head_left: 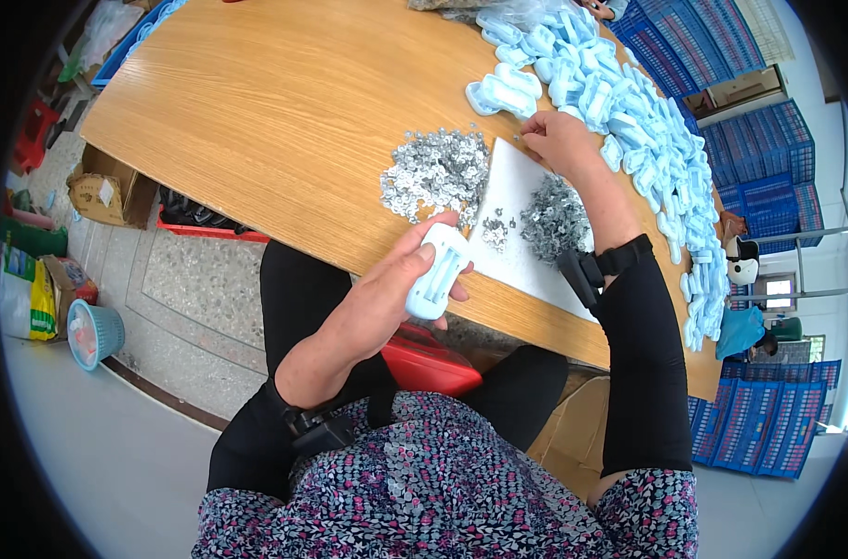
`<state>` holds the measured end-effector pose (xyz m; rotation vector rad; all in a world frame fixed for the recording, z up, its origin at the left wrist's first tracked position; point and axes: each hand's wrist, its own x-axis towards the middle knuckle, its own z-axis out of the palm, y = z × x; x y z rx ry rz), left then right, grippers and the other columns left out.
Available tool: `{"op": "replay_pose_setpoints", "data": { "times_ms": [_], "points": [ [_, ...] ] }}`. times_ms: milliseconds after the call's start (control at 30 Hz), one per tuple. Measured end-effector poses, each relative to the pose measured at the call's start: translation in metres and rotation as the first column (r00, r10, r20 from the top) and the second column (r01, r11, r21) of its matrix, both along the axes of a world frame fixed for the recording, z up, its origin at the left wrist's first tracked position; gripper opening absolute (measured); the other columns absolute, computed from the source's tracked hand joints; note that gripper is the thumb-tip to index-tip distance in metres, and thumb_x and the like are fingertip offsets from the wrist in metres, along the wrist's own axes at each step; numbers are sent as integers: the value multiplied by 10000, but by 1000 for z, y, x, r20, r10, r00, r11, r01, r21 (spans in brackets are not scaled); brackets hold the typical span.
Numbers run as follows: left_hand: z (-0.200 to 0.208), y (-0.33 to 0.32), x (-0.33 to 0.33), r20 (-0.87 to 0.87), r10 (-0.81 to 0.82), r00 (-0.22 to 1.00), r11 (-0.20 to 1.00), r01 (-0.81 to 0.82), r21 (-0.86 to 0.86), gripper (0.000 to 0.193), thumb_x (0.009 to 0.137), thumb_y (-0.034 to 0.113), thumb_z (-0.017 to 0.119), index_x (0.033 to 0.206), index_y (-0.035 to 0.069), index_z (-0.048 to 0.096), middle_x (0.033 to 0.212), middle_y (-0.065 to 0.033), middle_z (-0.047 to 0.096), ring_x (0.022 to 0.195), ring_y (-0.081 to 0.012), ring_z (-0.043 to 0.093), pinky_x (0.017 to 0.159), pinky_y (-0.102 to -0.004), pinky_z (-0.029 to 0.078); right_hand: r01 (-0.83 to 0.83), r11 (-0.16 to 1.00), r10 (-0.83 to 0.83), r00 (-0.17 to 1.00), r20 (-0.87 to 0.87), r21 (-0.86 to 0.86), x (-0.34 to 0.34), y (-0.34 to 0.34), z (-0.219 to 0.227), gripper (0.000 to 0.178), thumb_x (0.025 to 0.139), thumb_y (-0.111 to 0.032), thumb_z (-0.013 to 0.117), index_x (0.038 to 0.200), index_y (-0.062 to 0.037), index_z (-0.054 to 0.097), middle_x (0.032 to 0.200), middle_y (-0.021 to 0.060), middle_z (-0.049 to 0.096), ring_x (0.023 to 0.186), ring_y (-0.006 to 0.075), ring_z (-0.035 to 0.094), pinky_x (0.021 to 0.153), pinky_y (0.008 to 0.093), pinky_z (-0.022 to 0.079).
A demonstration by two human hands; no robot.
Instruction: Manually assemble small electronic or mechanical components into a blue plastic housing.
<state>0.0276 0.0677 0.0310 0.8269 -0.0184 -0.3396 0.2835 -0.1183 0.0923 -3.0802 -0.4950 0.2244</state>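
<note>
In the left hand's grip (373,303), a light-blue casing (440,272) is being held at the worktop's (256,93) near edge. Silver pieces (435,175) are being borne at the casing's twelve o'clock, grey pieces (551,219) on a white sheet (501,270) at two. Whether anything is being pinched by the right hand (562,144), at one, cannot be told.

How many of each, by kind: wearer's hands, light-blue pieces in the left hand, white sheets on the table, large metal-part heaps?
Left hand and right hand: 2
Held light-blue piece: 1
White sheet: 1
Silver heap and dark grey heap: 2
Total: 6
</note>
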Motion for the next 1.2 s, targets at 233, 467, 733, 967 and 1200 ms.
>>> {"op": "replay_pose_setpoints", "data": {
  "times_ms": [233, 467, 733, 967, 1200],
  "points": [
    [0, -2, -1, 6, 15, 1000, 999, -16, 41, 568, 1069, 260, 317, 1566, 14, 191, 1275, -195, 564, 1010, -204, 636, 697, -303, 576, -43, 995, 50, 996, 70, -87, 2, 2, -10, 155, 866, -128, 674, 1000, -79, 737, 838, 86, 732, 738, 180, 687, 697, 326, 532],
    [2, -2, -1, 0, 16, 1000, 998, -16, 54, 565, 1071, 262, 311, 1565, 11, 198, 1285, -199, 560, 1017, -208, 639, 695, -303, 577, 12, 998, -12, 1000, -5, 65, 4, -4, -7, 142, 866, -182, 698, 941, -70, 741, 778, 77, 716, 698, 167, 670, 664, 330, 516],
    [3, -2, 0, -12, 14, 1000, 998, -14, 62, 584, 1066, 284, 329, 1564, 9, 201, 1279, -201, 569, 1015, -209, 641, 691, -297, 572, -60, 995, 58, 998, 24, 81, 9, 13, -17, 182, 861, -217, 722, 930, -49, 738, 786, 74, 715, 695, 151, 646, 676, 312, 512],
    [2, 0, 0, -4, 4, 1000, 999, -4, 51, 584, 1064, 275, 326, 1566, 8, 195, 1286, -204, 566, 1018, -211, 640, 707, -302, 571, 42, 874, 12, 994, -110, 483, 11, 12, -13, 176, 898, -181, 691, 1009, -48, 719, 889, 23, 715, 773, 85, 628, 717, 270, 511],
    [-1, -1, 0, 4, -6, 1000, 999, 5, 53, 592, 1064, 281, 328, 1572, 11, 186, 1286, -200, 566, 1021, -211, 637, 711, -305, 566, -54, 956, 66, 997, -30, 287, -10, 17, -3, 178, 896, -190, 692, 1017, -64, 725, 873, 39, 710, 804, 135, 640, 751, 293, 508]
  ]
}}
